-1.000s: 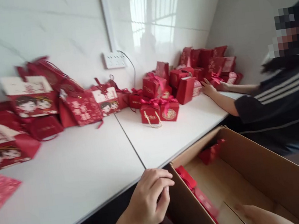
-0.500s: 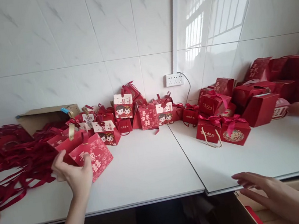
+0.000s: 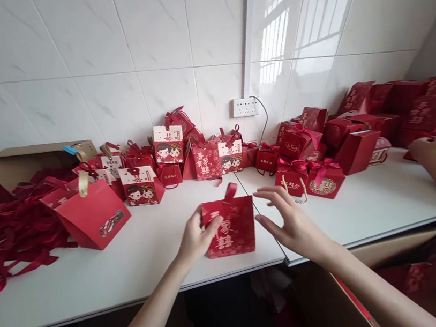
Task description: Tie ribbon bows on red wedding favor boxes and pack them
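Observation:
My left hand (image 3: 198, 232) grips a red gift box (image 3: 236, 234) by its left side, thumb across the front. White Chinese characters and a floral pattern cover that face, and a dark red ribbon loop stands up from its top. The box is upright near the table's front edge, over the seam. Just right of the box is my right hand (image 3: 287, 224), fingers apart and holding nothing. Farther left on the table stands a plain red gift box (image 3: 90, 211) with an oval picture window and a gold ribbon loop.
Dark red ribbons (image 3: 13, 235) lie heaped at the left beside a cardboard box (image 3: 39, 161). Several gift boxes (image 3: 169, 146) line the wall; more are stacked at the right. Another person's hand (image 3: 427, 150) works there. An open carton (image 3: 408, 245) stands below the table edge.
My left hand has carried the red gift box from the left to the table's middle. My right hand has moved up and left towards it. The other person's hand has shifted among the right-hand boxes.

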The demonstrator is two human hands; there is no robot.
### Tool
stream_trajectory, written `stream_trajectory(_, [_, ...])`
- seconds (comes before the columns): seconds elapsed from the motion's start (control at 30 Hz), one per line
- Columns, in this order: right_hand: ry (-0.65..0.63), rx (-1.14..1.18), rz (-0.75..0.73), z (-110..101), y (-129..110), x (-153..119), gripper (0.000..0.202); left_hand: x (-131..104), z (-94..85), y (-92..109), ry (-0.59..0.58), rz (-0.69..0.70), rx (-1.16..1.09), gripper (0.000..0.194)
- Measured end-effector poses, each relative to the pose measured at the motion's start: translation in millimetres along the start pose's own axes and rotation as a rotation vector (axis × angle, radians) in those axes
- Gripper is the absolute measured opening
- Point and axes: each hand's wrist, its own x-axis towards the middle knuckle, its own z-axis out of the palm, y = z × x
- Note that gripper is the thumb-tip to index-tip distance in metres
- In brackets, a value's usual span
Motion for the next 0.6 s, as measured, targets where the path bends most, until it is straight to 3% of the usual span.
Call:
stream_trajectory(0.1, [0.118,0.049,-0.029,12,8,14,0.017,10,30.5,7,-0.101,0.095,-0.095,0.029])
stream_trajectory(0.17, [0.171,0.07,0.001,16,16,16,0.01,19,39.7,8,-0.155,0.117,-0.143,0.029])
stream_trajectory(0.33, [0.218,0.101,0.05,19,25,13,0.009,52,34.8,29,-0.23,0.272,-0.243,0.041])
stream_trajectory(0.43, [0.231,0.094,0.033,21,23,13,0.009,71,31.4,48,-0.41,0.376,-0.131,0.034])
stream_trajectory(0.5, [0.243,0.092,0.024,22,22,15,0.01,77,34.5,52,-0.404,0.419,-0.076,0.03])
stream_trajectory(0.6, [0.253,0.087,0.005,24,22,17,0.012,75,43.7,46,-0.258,0.497,-0.17,0.025])
